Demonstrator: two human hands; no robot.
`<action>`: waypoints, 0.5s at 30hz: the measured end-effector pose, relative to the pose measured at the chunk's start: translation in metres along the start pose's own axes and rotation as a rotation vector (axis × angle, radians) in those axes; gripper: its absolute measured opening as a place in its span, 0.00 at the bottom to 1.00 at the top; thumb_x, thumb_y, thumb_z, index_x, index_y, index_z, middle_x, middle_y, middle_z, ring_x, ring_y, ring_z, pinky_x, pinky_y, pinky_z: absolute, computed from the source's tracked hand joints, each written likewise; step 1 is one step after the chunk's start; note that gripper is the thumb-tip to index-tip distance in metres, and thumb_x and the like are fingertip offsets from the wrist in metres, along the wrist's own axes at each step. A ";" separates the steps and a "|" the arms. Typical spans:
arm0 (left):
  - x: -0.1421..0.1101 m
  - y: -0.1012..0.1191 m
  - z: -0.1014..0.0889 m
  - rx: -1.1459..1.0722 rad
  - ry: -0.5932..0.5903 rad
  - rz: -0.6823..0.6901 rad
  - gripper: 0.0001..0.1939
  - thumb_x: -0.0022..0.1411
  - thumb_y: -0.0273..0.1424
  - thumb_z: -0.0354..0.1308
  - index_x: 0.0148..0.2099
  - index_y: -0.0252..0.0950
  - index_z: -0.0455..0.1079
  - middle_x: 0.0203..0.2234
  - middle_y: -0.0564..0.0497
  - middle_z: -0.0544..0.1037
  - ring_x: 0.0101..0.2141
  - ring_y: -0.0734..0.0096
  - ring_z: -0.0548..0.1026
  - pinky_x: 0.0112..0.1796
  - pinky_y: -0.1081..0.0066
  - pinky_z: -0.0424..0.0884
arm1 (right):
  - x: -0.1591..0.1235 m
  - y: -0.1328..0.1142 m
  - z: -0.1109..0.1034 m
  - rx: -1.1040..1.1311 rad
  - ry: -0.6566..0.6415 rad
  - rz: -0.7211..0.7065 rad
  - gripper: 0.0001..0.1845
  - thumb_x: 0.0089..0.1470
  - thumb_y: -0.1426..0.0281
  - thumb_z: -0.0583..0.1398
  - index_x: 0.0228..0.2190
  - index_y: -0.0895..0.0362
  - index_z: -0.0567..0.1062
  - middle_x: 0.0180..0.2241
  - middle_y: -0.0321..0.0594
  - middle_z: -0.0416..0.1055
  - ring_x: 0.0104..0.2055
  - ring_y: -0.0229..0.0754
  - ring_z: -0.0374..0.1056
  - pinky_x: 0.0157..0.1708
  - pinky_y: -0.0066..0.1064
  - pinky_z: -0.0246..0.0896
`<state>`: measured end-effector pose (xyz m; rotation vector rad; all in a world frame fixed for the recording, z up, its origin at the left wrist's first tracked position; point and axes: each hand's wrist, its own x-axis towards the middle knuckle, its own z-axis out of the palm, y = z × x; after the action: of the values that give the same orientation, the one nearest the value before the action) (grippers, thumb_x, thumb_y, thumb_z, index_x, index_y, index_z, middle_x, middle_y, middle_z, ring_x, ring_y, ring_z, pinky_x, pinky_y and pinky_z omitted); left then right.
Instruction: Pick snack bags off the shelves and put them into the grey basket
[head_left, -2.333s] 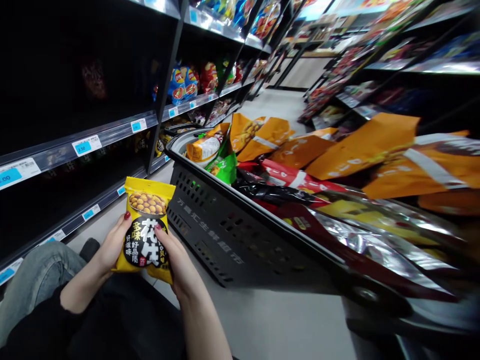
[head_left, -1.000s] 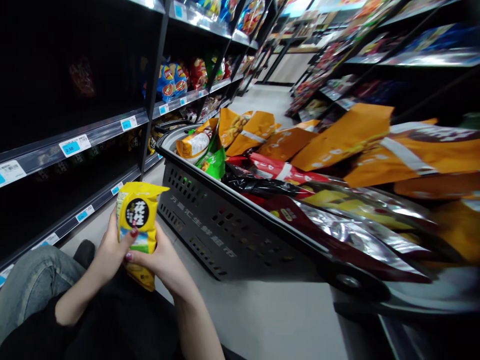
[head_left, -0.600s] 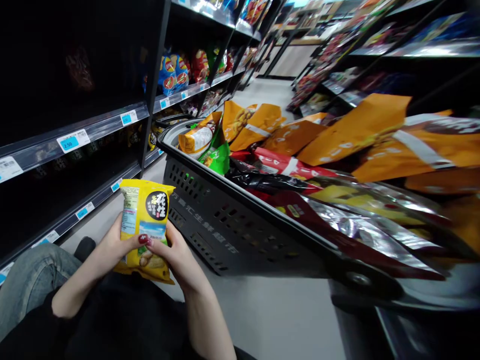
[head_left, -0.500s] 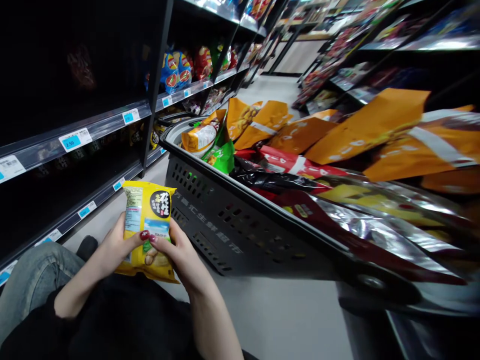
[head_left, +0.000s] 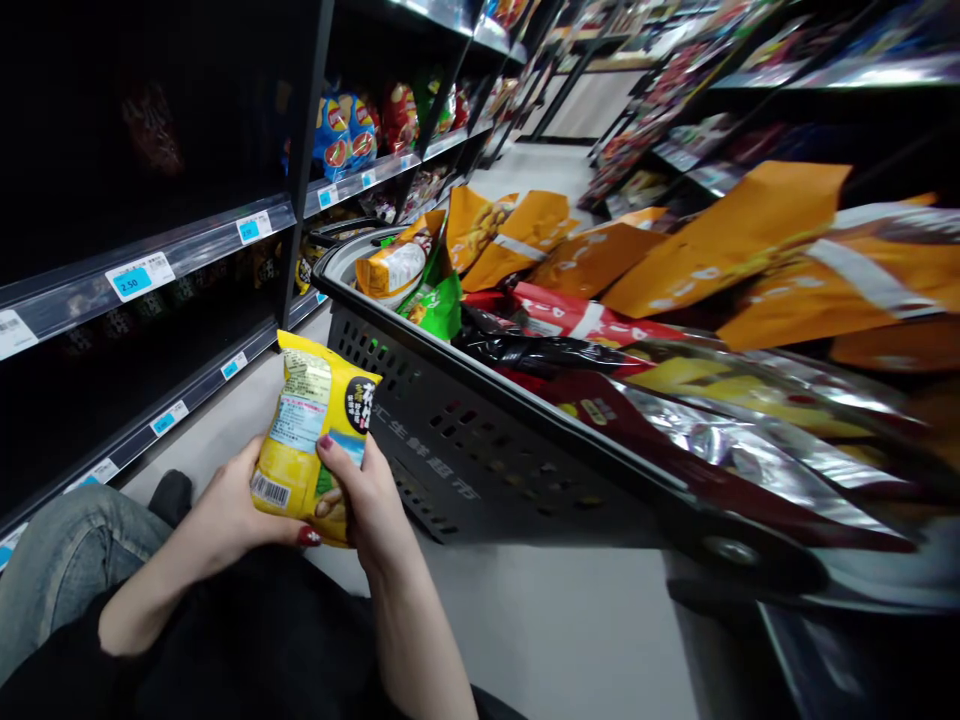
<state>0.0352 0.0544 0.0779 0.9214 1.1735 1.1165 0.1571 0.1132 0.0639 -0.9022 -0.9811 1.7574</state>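
Both my hands hold a yellow snack packet (head_left: 311, 430) low at the left, its back side with barcode and label facing me. My left hand (head_left: 229, 510) grips it from below and behind. My right hand (head_left: 367, 505) clasps its right edge, thumb on the packet's face. The packet is tilted to the right, just left of the black shopping basket (head_left: 480, 450).
The basket is heaped with orange bags (head_left: 720, 260), a green packet (head_left: 439, 310), red and silver bags. Dark shelves with price tags (head_left: 139, 280) run along the left, holding chip bags (head_left: 352, 135) further back. More shelves line the right. The grey aisle floor (head_left: 555, 640) lies below.
The packet has been turned from its front to its back in my hands and then tilted to the right. My left hand slid under it.
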 end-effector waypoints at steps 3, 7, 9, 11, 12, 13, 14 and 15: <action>0.002 -0.003 -0.002 0.023 0.000 0.010 0.32 0.41 0.25 0.69 0.49 0.34 0.62 0.39 0.45 0.76 0.40 0.56 0.75 0.40 0.62 0.72 | 0.003 0.003 -0.002 0.059 0.015 -0.011 0.24 0.41 0.61 0.66 0.39 0.57 0.67 0.37 0.39 0.73 0.34 0.42 0.71 0.30 0.30 0.68; 0.002 -0.006 -0.003 0.056 -0.029 0.018 0.36 0.39 0.21 0.68 0.52 0.36 0.60 0.40 0.47 0.76 0.41 0.55 0.74 0.41 0.61 0.71 | 0.005 0.005 -0.004 0.115 0.013 0.025 0.25 0.40 0.60 0.66 0.39 0.56 0.67 0.36 0.38 0.74 0.34 0.43 0.72 0.29 0.29 0.68; 0.002 -0.007 -0.004 0.123 -0.003 0.030 0.36 0.40 0.21 0.67 0.53 0.37 0.60 0.40 0.48 0.76 0.41 0.56 0.74 0.41 0.61 0.71 | 0.005 0.005 -0.004 0.151 -0.003 0.034 0.25 0.40 0.61 0.66 0.40 0.56 0.67 0.36 0.38 0.74 0.36 0.42 0.72 0.29 0.27 0.68; 0.001 -0.008 -0.006 0.183 0.016 0.034 0.35 0.40 0.21 0.67 0.53 0.38 0.61 0.40 0.49 0.76 0.40 0.56 0.74 0.41 0.62 0.71 | 0.004 0.004 -0.004 0.151 -0.004 0.057 0.25 0.40 0.61 0.66 0.40 0.57 0.67 0.36 0.38 0.74 0.34 0.41 0.72 0.24 0.24 0.67; 0.001 -0.009 -0.007 0.198 0.018 0.034 0.35 0.40 0.21 0.67 0.52 0.38 0.62 0.39 0.49 0.76 0.40 0.56 0.74 0.40 0.62 0.71 | 0.004 0.003 -0.004 0.136 0.000 0.076 0.25 0.40 0.61 0.66 0.40 0.57 0.67 0.36 0.38 0.74 0.32 0.40 0.72 0.20 0.23 0.65; 0.001 -0.010 -0.008 0.204 0.014 0.033 0.35 0.40 0.21 0.67 0.52 0.38 0.62 0.39 0.49 0.77 0.40 0.56 0.75 0.40 0.63 0.71 | 0.004 0.002 -0.003 0.118 0.006 0.095 0.26 0.40 0.60 0.66 0.40 0.56 0.67 0.36 0.38 0.73 0.29 0.39 0.72 0.16 0.22 0.62; 0.001 -0.010 -0.009 0.203 0.007 0.031 0.35 0.39 0.21 0.67 0.52 0.38 0.63 0.39 0.49 0.77 0.40 0.56 0.75 0.40 0.63 0.71 | 0.003 0.002 -0.003 0.100 0.012 0.114 0.26 0.40 0.60 0.66 0.41 0.56 0.66 0.36 0.38 0.73 0.26 0.38 0.71 0.14 0.21 0.61; 0.001 -0.011 -0.009 0.197 -0.002 0.028 0.35 0.39 0.21 0.68 0.51 0.38 0.63 0.39 0.48 0.77 0.40 0.56 0.75 0.39 0.64 0.71 | 0.003 0.001 -0.003 0.086 0.018 0.131 0.26 0.40 0.59 0.65 0.41 0.56 0.66 0.36 0.38 0.73 0.23 0.36 0.70 0.13 0.21 0.60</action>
<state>0.0279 0.0530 0.0655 1.0929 1.2887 1.0347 0.1585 0.1164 0.0612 -0.9440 -0.8446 1.8825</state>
